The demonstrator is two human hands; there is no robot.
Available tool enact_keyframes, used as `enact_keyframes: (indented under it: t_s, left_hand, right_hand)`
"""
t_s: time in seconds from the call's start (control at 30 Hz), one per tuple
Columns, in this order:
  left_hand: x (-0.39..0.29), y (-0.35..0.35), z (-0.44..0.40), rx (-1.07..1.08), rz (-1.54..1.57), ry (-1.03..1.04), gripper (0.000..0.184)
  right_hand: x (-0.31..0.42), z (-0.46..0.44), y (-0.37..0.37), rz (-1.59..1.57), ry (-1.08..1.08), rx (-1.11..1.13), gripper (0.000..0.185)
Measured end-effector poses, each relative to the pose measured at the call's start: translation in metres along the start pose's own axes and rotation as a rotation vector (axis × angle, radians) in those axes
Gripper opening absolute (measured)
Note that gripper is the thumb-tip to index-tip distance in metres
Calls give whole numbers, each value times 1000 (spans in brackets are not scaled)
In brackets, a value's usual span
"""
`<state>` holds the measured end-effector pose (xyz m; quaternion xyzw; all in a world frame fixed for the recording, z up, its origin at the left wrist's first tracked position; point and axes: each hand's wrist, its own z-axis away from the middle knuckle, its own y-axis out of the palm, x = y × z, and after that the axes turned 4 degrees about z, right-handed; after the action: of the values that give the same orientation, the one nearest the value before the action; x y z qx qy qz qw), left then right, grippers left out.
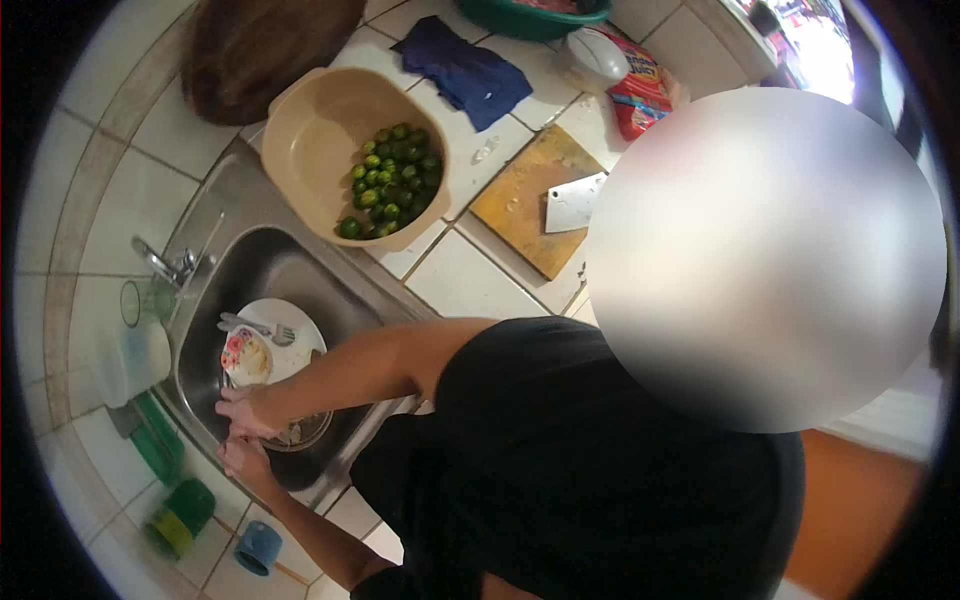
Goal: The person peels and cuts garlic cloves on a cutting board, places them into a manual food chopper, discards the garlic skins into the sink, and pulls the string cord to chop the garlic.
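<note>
Both my hands are close together over the near left side of the steel sink (280, 245). My right hand (250, 411) is closed, its fingers curled, and what they hold is hidden. Just below it in the view, my left hand (245, 460) is also closed, nearly touching the right, its contents hidden too. Beside and partly under the hands is a dish with dark scraps (298, 432). A white plate (305, 325) lies in the sink, carrying a fork (282, 333) and a floral-patterned bowl (246, 357) with pale residue.
A beige basin (310, 130) with green citrus fruits (395, 185) stands beside the sink. A cleaver (574, 204) lies on a wooden chopping board (530, 205). The faucet (165, 263), a clear glass (140, 302) and a blue cup (257, 548) line the sink's edge. A navy cloth (465, 75) lies further along.
</note>
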<state>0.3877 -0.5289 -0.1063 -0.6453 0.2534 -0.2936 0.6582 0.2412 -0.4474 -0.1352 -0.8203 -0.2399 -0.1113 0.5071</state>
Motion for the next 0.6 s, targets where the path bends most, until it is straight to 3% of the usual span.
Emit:
enact_keyframes:
  t_s: [0.03, 0.1, 0.13, 0.17, 0.2, 0.23, 0.27, 0.3, 0.33, 0.37, 0.4, 0.43, 0.47, 0.5, 0.57, 0.6]
  left_hand:
    - [12, 17, -2, -4, -3, 18, 26]
    - [37, 46, -10, -253, 65, 288, 24]
    - [14, 32, -11, -100, 126, 193, 29]
    - [5, 21, -10, -104, 123, 201, 29]
    - [-3, 13, -10, -12, 48, 176, 32]
    - [-13, 5, -8, 79, -25, 147, 36]
    - [-35, -10, 0, 114, -105, 40, 42]
    - [-43, -18, 5, 108, -105, 40, 42]
    - [-49, -24, 10, 67, -121, 18, 42]
    - [-55, -28, 14, 27, -137, -6, 42]
    - [-48, -26, 14, 25, -137, -9, 42]
    - [-30, -22, 8, -184, -77, 207, 40]
    - [-24, -20, 9, -391, -15, 422, 38]
    - [-47, -37, 15, -361, 189, 396, 37]
    - [-160, -124, 42, -234, 469, 252, 35]
    - [-224, -161, 58, -144, 547, 136, 35]
  right_hand:
    - [8, 11, -15, -64, 13, -170, 20]
    - [16, 49, -92, -200, -49, -309, 18]
    - [19, 77, -144, -344, -125, -436, 17]
    - [19, 113, -198, -347, -30, -523, 17]
    - [12, 152, -248, -185, 100, -516, 19]
    - [4, 197, -291, -331, 290, -524, 22]
    - [-14, 244, -330, -242, 660, -371, 24]
    - [-26, 295, -362, -307, 869, -543, 29]
    - [-48, 347, -381, 313, 1032, -456, 30]
    - [-71, 412, -393, 517, 936, -482, 30]
    - [-81, 459, -403, 647, 1152, -445, 30]
    - [-81, 483, -417, 811, 1280, -322, 30]
    - [-123, 541, -399, 814, 1334, -547, 19]
    - [-124, 548, -402, 808, 1329, -543, 19]
    - [-121, 555, -407, 797, 1267, -325, 22]
    - [-128, 564, -399, 938, 1083, -403, 20]
